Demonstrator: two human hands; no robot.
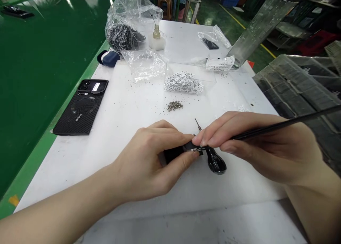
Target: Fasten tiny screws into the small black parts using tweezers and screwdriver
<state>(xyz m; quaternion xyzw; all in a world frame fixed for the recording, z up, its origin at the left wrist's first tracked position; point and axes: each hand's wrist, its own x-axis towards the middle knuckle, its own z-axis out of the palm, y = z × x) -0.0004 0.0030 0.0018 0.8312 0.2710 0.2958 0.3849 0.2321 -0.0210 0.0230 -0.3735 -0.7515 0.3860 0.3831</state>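
Pinching a black part point(172, 154), the left hand point(151, 160) sits beside black tweezers point(255, 131).

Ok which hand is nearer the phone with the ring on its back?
Left. The left hand is right of the phone, nearer the wearer; the right hand is farther right.

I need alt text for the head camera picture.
A left hand holds a small black part, a right hand a thin black tool at it, above a white table. Around them lie a black-handled tool, tiny metal pieces, white bits and a phone.
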